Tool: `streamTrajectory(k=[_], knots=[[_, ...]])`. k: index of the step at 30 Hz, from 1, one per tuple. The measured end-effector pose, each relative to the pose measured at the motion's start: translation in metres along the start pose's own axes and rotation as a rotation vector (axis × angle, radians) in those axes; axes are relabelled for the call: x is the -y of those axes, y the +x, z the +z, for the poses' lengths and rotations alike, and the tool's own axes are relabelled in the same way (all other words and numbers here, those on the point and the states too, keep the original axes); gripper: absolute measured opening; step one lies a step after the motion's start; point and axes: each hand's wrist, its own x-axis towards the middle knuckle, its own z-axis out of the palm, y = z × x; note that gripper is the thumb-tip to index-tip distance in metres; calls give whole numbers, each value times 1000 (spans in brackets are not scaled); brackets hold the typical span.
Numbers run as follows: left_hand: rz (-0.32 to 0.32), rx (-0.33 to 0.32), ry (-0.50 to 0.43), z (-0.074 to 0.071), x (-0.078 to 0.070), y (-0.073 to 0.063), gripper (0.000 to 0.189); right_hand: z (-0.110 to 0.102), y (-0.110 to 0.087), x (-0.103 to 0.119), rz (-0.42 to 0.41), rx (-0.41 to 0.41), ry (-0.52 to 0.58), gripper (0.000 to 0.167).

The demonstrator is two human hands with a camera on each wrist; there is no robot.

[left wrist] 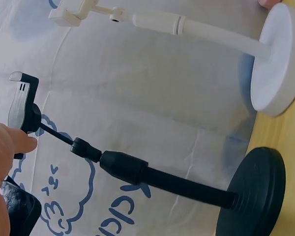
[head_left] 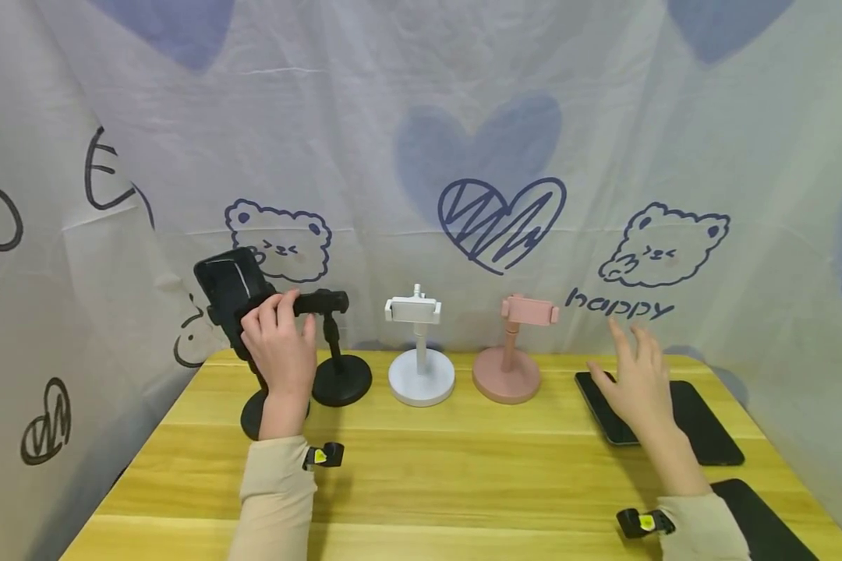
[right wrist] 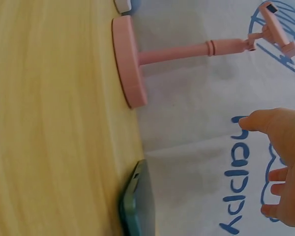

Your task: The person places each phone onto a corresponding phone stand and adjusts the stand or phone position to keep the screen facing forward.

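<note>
My left hand [head_left: 281, 343] is at the clamp of a black phone stand [head_left: 341, 380]. The clamp's near end lies between thumb and fingers, which seem to pinch it; the fingertips are partly hidden. Beside that hand, another black stand [head_left: 254, 414] carries a tilted dark phone [head_left: 231, 280]. The left wrist view shows the thumb [left wrist: 22, 142] across the clamp [left wrist: 22, 105]. My right hand [head_left: 638, 382] hovers with spread fingers, holding nothing, above a dark phone [head_left: 606, 417]. In the right wrist view, a phone [right wrist: 138, 201] lies on the table below the hand.
A white phone stand [head_left: 421, 380] and a pink one [head_left: 507, 378] stand along the back of the wooden table [head_left: 463, 475]. Two more dark phones [head_left: 709, 428] lie at the right, one [head_left: 761, 522] nearer the front. A printed curtain [head_left: 365, 156] hangs behind.
</note>
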Motion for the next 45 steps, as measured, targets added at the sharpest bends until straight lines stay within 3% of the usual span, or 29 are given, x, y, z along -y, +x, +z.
streamTrajectory(k=[13,23,32,45], knots=[[-30,-54,-38,2,-9,-3,27,13,-3,-15,68,109,-15,78],[-25,0,-44,-4,-6,-4,30,21,-9,-24,82,181,-17,77],[-42,15,-46,-6,-8,-6,30,30,-7,-33,129,333,-15,76],[-59,27,-65,-6,-12,-5,30,46,3,-36,218,479,20,79]])
